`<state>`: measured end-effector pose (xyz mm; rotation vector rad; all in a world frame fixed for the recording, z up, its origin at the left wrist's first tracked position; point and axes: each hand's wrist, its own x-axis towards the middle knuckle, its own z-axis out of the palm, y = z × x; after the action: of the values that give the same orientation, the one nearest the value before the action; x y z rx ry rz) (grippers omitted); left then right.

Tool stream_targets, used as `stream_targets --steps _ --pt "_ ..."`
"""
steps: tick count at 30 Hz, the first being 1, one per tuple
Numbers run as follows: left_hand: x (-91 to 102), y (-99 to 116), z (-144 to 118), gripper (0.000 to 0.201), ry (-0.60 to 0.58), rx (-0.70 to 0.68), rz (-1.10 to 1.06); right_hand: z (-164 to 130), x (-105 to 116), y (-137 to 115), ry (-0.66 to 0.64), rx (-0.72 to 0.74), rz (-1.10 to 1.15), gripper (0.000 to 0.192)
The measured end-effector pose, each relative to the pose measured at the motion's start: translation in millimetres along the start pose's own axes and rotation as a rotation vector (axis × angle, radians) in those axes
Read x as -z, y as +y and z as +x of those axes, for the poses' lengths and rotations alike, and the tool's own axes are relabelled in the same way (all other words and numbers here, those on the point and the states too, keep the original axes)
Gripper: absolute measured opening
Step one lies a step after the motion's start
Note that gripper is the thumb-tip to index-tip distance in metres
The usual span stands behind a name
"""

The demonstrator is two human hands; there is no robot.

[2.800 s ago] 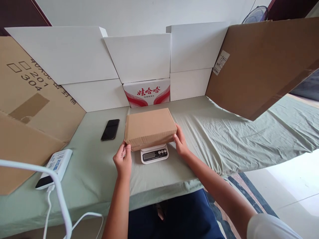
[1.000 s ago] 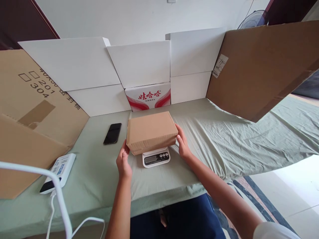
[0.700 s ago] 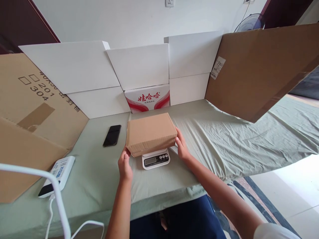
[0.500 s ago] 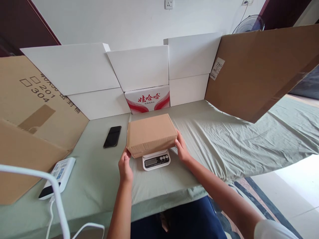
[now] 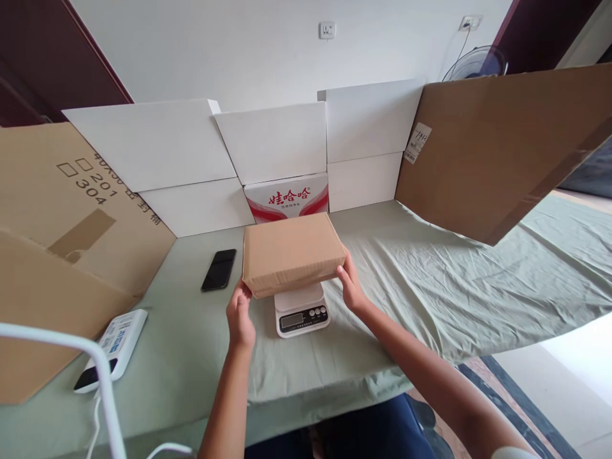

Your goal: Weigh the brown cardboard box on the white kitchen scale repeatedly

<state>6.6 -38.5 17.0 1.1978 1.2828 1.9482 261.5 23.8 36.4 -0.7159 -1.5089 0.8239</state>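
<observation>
Left hand (image 5: 240,319) and right hand (image 5: 351,290): each clasps one end of a closed brown cardboard box (image 5: 291,253), held just above a white kitchen scale (image 5: 301,310) on the green-sheeted table (image 5: 430,280); fingertips under the box are hidden. The box covers the scale's rear platform, and the display reading is too small to make out. Beyond: black phone (image 5: 218,269) to the left, red-printed carton (image 5: 287,197) partly hidden behind the box.
</observation>
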Motion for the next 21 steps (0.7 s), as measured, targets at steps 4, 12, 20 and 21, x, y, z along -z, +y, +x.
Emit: stream_targets --steps 4,12,20,21 --pt "-18.9 4.4 47.0 0.072 -0.042 -0.039 -0.055 41.0 -4.1 5.1 0.034 0.062 0.002 0.069" --pt "-35.7 -61.0 89.8 0.079 -0.033 0.101 -0.063 76.2 -20.7 73.0 0.050 -0.015 0.011 0.084" --pt "-34.2 -80.0 82.9 0.075 0.067 0.256 -0.118 72.7 -22.4 85.1 0.006 -0.080 0.060 0.076" --pt "-34.4 -80.2 83.5 0.074 0.082 0.276 -0.120 73.1 -22.6 85.0 -0.004 -0.085 0.057 0.076"
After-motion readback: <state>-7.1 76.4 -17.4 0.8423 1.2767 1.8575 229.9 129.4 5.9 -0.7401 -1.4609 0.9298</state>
